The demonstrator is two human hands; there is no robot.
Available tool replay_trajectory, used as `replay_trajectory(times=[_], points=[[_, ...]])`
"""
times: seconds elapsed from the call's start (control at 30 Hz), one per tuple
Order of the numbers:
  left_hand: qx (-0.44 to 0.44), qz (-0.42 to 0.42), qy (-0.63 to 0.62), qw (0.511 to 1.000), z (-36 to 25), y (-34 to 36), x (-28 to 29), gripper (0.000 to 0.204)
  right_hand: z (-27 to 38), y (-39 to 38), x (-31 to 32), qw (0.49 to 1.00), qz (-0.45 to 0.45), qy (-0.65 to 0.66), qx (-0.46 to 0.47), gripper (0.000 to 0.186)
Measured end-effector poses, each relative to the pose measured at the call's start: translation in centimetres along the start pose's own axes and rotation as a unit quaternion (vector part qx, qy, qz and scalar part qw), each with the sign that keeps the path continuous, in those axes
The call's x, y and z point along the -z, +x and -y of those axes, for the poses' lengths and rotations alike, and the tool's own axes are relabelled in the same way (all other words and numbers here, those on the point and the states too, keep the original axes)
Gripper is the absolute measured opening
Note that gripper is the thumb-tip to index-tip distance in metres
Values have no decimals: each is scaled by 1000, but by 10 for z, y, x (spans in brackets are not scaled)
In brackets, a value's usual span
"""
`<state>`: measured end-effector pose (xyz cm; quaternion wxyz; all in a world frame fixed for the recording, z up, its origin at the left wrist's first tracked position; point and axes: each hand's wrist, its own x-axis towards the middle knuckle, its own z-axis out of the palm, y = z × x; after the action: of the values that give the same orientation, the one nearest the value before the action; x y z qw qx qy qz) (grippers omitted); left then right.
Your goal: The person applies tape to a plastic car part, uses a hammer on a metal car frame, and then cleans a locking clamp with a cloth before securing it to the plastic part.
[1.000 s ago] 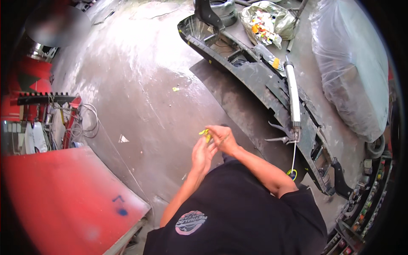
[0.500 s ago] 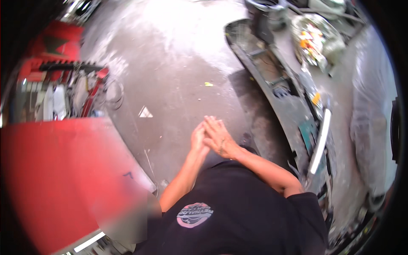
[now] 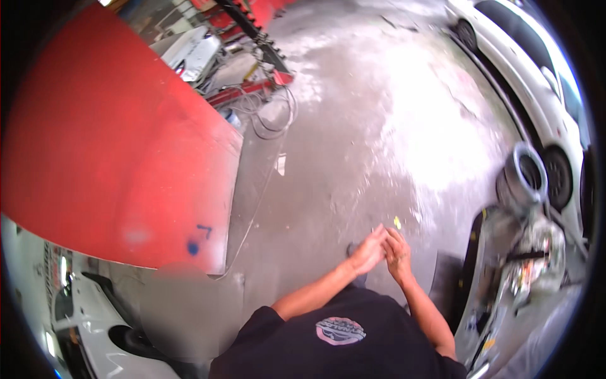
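Observation:
My left hand [image 3: 369,251] and my right hand [image 3: 398,256] meet in front of my dark shirt, fingertips pressed together; whatever lies between them is hidden. A small yellow piece [image 3: 397,222] lies on the grey floor [image 3: 341,164] just beyond my fingers. To my left is a big red panel [image 3: 126,139] with blue paint marks near its corner.
A red frame [image 3: 233,91] with parts and looped cables [image 3: 278,132] stands upper left; a white vehicle part [image 3: 95,322] sits lower left. At right are a white car [image 3: 549,95], a tyre [image 3: 524,167], a dark bumper [image 3: 473,252] and a scrap bag [image 3: 536,259].
The view has swung, bringing the white car into sight and moving the bumper rightward and down. The yellow thing seen in my hands a second earlier is no longer visible between them.

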<state>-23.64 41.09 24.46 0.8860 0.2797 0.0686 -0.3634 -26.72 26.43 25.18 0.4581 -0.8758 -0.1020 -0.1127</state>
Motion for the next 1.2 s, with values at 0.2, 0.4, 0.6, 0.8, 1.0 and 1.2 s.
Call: replay_trajectory(times=[0.2,0.4,0.6,0.8,1.0,1.2], points=[[37,-24,104,994,-125,54,-1,78,-52,147,-35,991,1,56,-121,19],[-79,-77,438,892,-210,152,29,47,-80,260,-56,919,-66,289,-260,24],[-253,-198,581,748,-298,283,54,39,-118,424,-66,919,-66,299,-248,25],[-147,-154,256,943,-440,443,79,47,-158,640,-62,978,12,182,-104,18],[-137,-231,197,943,-602,535,64,63,-165,854,-43,987,99,115,52,16],[-248,-56,-138,957,-694,656,64,50,-204,1017,-109,960,120,43,249,20]])
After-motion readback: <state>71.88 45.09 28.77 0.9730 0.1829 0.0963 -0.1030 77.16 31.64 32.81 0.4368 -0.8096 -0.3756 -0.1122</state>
